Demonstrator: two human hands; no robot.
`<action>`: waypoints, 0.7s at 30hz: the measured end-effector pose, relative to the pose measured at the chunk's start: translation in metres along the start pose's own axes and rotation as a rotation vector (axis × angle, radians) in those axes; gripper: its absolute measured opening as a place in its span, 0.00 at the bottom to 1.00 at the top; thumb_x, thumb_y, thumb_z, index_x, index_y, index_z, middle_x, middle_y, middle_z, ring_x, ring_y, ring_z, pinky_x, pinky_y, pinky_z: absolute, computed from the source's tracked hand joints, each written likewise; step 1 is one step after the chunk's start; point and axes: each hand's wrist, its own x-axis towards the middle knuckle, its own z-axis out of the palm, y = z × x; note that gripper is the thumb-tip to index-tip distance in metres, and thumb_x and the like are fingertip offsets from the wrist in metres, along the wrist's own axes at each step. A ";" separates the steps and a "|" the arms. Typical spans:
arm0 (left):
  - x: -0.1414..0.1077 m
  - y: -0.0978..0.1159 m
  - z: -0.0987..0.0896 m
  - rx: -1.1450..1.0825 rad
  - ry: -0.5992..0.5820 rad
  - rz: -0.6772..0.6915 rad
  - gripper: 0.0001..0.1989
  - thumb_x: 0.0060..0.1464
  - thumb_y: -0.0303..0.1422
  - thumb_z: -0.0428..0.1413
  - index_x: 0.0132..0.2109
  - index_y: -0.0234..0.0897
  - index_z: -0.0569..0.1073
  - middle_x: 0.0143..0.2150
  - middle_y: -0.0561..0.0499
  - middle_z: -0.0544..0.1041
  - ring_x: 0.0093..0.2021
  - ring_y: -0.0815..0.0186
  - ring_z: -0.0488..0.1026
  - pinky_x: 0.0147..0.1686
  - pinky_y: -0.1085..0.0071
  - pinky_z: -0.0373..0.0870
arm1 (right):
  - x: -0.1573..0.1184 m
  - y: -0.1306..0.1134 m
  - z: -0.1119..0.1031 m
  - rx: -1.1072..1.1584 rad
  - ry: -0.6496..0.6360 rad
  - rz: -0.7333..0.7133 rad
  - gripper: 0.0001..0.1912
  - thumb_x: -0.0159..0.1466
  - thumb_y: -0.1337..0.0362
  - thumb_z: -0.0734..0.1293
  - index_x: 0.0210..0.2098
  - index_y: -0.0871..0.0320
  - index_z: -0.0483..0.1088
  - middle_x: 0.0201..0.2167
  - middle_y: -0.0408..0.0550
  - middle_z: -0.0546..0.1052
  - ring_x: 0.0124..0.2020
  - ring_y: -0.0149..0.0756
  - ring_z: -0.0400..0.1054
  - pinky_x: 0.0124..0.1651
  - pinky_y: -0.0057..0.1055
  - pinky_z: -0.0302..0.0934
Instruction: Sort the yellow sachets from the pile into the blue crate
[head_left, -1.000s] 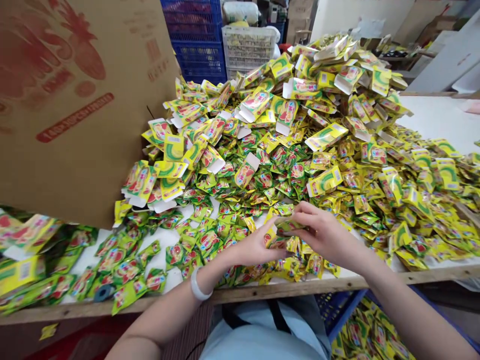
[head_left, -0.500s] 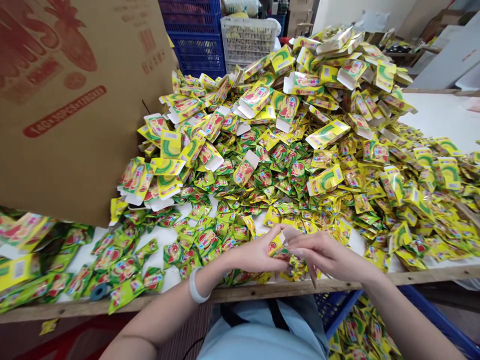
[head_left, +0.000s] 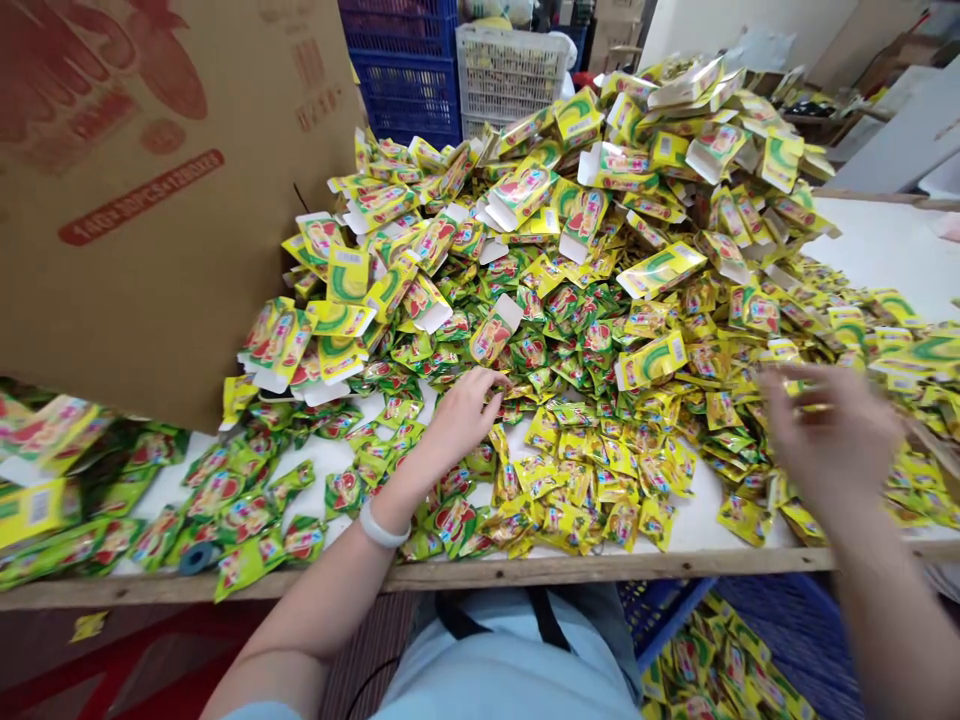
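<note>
My left hand [head_left: 466, 410], with a white band on its wrist, reaches over green packets in the middle of the table, just below an open small box [head_left: 495, 330]. Its fingers are bent down, and whether they pinch a packet is hidden. On the right, my right hand [head_left: 836, 440] is smeared by motion above yellow packets [head_left: 742, 518], so its fingers are unclear. Between the hands, yellow packets [head_left: 562, 520] lie loose near the front edge. Green packets [head_left: 247, 515] are scattered to the left.
A big cardboard carton [head_left: 165, 300] stands at the left. Flat yellow boxes [head_left: 660, 270] are heaped at the back. The wooden table edge [head_left: 525, 572] runs across the front. Below it, a blue crate [head_left: 787, 640] holds more packets. Stacked crates [head_left: 409, 95] stand behind.
My hands, together around a small yellow packet or box before, have parted. The left moved up and left, the right moved far right. That item no longer shows between them.
</note>
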 end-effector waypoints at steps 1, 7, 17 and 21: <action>0.000 -0.002 0.001 0.038 -0.010 0.011 0.09 0.61 0.26 0.50 0.46 0.37 0.72 0.45 0.44 0.75 0.48 0.57 0.73 0.51 0.57 0.71 | -0.004 -0.021 0.025 -0.029 -0.030 -0.092 0.13 0.68 0.52 0.64 0.40 0.53 0.72 0.31 0.50 0.76 0.25 0.38 0.68 0.29 0.35 0.60; -0.007 -0.004 0.009 0.052 0.036 0.042 0.10 0.61 0.24 0.48 0.46 0.36 0.72 0.46 0.44 0.74 0.48 0.58 0.73 0.51 0.59 0.71 | -0.047 -0.119 0.138 -0.186 -0.476 -0.414 0.19 0.59 0.51 0.74 0.40 0.60 0.72 0.41 0.59 0.76 0.43 0.50 0.68 0.41 0.41 0.64; 0.023 0.012 0.065 0.055 -0.293 0.491 0.20 0.58 0.39 0.59 0.55 0.37 0.73 0.55 0.42 0.77 0.56 0.54 0.70 0.56 0.58 0.66 | -0.111 -0.093 0.087 0.355 -0.244 -0.281 0.09 0.69 0.69 0.63 0.46 0.57 0.72 0.37 0.49 0.81 0.36 0.37 0.74 0.40 0.34 0.66; 0.034 0.019 0.083 0.009 -0.275 0.317 0.13 0.64 0.33 0.53 0.51 0.37 0.77 0.45 0.41 0.81 0.47 0.56 0.75 0.48 0.59 0.68 | -0.103 -0.073 0.081 0.724 -0.146 0.401 0.07 0.63 0.59 0.71 0.34 0.55 0.73 0.28 0.43 0.79 0.27 0.34 0.73 0.32 0.30 0.66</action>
